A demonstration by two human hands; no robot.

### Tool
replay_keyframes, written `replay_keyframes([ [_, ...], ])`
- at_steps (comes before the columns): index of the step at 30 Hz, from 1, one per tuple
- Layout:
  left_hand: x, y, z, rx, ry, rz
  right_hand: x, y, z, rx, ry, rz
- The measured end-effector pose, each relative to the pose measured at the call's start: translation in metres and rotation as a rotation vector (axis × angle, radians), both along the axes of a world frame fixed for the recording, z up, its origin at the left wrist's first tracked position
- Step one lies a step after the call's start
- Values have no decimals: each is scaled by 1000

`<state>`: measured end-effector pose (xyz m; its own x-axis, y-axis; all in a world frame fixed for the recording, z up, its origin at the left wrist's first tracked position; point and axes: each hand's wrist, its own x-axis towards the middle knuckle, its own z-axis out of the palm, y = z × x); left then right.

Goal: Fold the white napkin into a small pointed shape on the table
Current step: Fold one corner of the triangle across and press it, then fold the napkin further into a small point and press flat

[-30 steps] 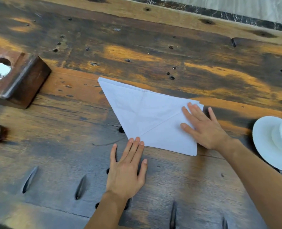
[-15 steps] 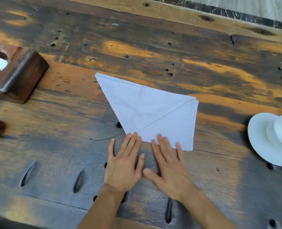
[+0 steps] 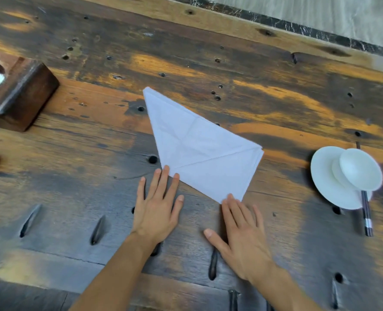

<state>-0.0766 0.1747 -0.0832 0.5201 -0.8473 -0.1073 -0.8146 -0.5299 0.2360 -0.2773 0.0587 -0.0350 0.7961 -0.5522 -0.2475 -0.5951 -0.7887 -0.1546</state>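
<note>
- Two hands flat on the wooden table [image 3: 275, 113], palms down, fingers spread wide, neither holding anything.
- White napkin [image 3: 199, 147] lies flat near mid-table, just beyond both hands. It is folded to an irregular four-cornered pointed shape. One crease crosses it from its right corner toward the left hand.
- Long axis: runs diagonally, from the sharp tip on the far left side of the napkin to the blunt corner on its near right side.
- Left hand [image 3: 158, 206]: fingertips [image 3: 166, 169] touch the napkin's near left edge, at the end of the crease.
- Right hand [image 3: 242, 230]: fingertips [image 3: 230, 197] rest on the napkin's nearest corner. The palm is off the cloth.
- Both hands are about equally near; each reaches a different end of the near edge.
- Judgement: shape is only partly formed and still broad; further folds needed. A next fold probably starts from that near edge, lifted away from the body.
- Risk (judgement): layers at the napkin's right corner look stacked and may slip apart.
- To the right of the napkin, well apart: white saucer [image 3: 329, 187] with cup [image 3: 361, 169], dark chopsticks [image 3: 366, 216] under them.
- To its left, well apart: wooden block [image 3: 22, 95].
</note>
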Motion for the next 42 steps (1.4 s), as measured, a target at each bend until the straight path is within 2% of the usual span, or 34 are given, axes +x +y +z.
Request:
replay_keyframes([
  [4,11,-8,12,-26,-47,-34,-20,43,-4,-21,-103,78],
  [10,39,-37,33,322,-2,-254,-4,99,-4,135,-89,169],
  [17,49,-40,36,424,-34,-310,43,57,4,142,-336,102],
  [21,47,-37,38,484,-3,-312,48,15,-21,88,-151,178],
  [25,48,-37,38,504,30,-323,-5,-13,-34,42,-26,309],
  [30,51,-40,37,520,38,-325,-58,-33,-27,6,-6,346],
  [36,42,-49,40,427,43,-270,-56,-22,-26,36,46,270],
  [42,45,-50,38,383,23,-291,-57,-9,-29,44,-15,205],
])
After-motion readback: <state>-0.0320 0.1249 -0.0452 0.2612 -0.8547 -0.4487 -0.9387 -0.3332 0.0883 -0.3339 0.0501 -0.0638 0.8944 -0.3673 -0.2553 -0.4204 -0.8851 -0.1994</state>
